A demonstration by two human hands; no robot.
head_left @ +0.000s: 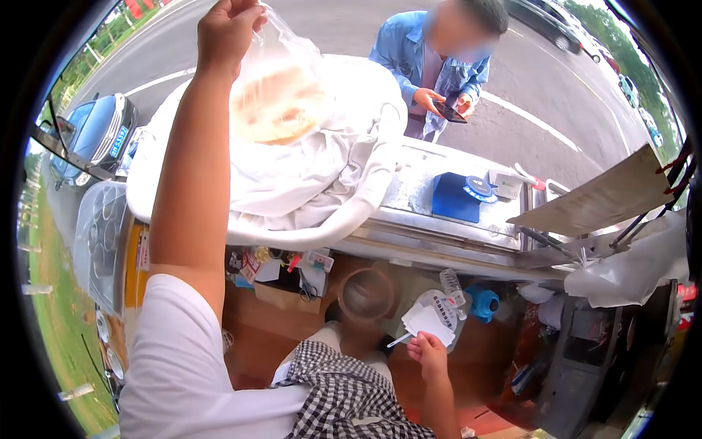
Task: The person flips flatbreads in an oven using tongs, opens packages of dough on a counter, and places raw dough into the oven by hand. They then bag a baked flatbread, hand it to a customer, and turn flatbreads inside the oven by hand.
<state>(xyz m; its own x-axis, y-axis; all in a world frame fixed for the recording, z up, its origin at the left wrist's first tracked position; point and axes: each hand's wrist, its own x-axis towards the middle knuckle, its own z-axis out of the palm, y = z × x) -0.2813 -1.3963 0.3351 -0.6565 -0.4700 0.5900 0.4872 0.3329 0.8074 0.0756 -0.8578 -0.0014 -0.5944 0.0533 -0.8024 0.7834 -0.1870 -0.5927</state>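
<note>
My left hand (232, 36), raised at the top, pinches the upper edge of a clear plastic bag (287, 35). Beneath and through the bag shows pale golden flatbread (281, 106), over the white cloth (307, 179) that lines a large round container. Low on the right, my right hand (430, 356) has its thumb and fingers closed on a piece of white paper (429, 324). A thin white stick (398, 340) pokes out to the left of the paper. Behind the paper is a pale printed sheet (441, 307), with a clear plastic bottle (452, 287) beside it.
Across the counter (417, 164) a person (431, 66) in a blue shirt holds a phone (450, 112). A blue box (455, 197) stands on the counter. Below are a round bin (365, 294), a blue jug (482, 302) and scissors (308, 291). A board (599, 194) juts in from the right.
</note>
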